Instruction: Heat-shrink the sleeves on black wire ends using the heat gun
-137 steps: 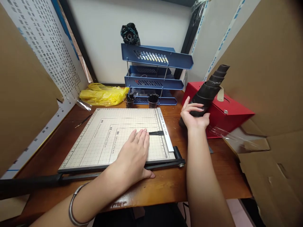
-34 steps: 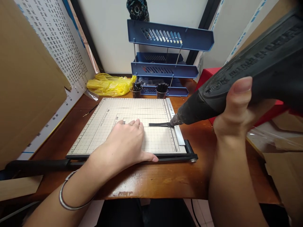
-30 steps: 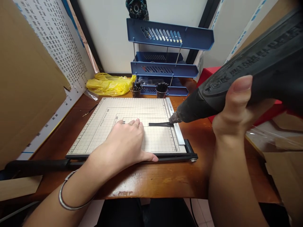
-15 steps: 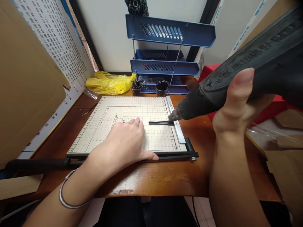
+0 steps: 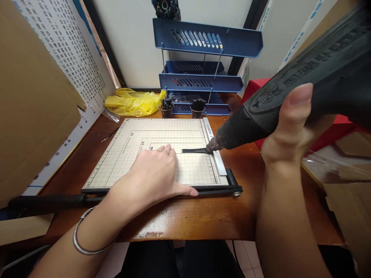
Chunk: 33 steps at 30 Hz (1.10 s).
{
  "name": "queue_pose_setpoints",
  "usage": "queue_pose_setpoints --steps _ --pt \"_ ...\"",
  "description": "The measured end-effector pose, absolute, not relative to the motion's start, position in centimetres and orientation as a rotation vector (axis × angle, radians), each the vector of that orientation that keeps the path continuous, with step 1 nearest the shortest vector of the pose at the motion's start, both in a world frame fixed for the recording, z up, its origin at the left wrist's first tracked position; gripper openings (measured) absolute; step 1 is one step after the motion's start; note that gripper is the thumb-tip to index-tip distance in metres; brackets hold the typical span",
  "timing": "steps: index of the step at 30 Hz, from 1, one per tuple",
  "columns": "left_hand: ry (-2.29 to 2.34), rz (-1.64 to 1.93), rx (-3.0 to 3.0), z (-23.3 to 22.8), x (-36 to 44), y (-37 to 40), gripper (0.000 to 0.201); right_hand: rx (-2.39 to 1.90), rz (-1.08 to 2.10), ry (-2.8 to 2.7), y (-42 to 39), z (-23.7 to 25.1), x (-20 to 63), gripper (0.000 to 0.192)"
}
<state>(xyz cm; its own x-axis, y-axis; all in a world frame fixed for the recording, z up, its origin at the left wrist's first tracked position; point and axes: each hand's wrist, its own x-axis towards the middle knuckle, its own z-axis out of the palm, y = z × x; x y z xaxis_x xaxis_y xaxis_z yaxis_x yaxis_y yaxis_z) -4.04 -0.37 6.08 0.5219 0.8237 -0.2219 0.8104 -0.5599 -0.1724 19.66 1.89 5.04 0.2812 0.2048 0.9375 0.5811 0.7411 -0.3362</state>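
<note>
My right hand (image 5: pixel 292 131) is wrapped round a black heat gun (image 5: pixel 255 116), thumb along its side. The gun's nozzle points down left, over the right end of a bundle of thin black wire-like strands (image 5: pixel 194 150). Those strands lie flat on the gridded board of a paper cutter (image 5: pixel 176 133), their right end by its metal ruler strip (image 5: pixel 219 162). My left hand (image 5: pixel 153 170) rests flat on the board left of the strands, fingers stretched out. Its thumb lies over the cutter's black front arm. No object shows under the left palm, which is hidden.
Two clear cups, a left cup (image 5: pixel 166 112) and a right cup (image 5: pixel 197 113), hold black strands behind the cutter. A blue tiered rack (image 5: pixel 199 82) and a yellow plastic bag (image 5: pixel 131 102) stand at the back. Cardboard (image 5: pixel 31 104) rises at left; a red box (image 5: pixel 256 87) sits at right.
The heat gun's nozzle has shifted slightly down over the strands' right end. My left thumb has slid a little to the right along the cutter's front edge. The strands stay put.
</note>
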Motion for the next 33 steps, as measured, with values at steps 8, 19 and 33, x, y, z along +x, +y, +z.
queue_pose_setpoints --steps 8,19,33 --pt "-1.534 0.314 -2.631 5.6 -3.8 -0.3 0.098 -0.759 -0.238 -1.243 1.9 5.1 19.7 0.038" --pt "-1.485 0.172 -2.549 6.0 -4.6 0.3 0.086 -0.791 -0.287 -1.247 1.8 4.9 20.1 0.039" --pt "-1.082 0.096 -2.867 1.7 -2.8 -0.2 0.096 -0.778 -0.327 -1.223 1.4 5.5 19.3 0.039"
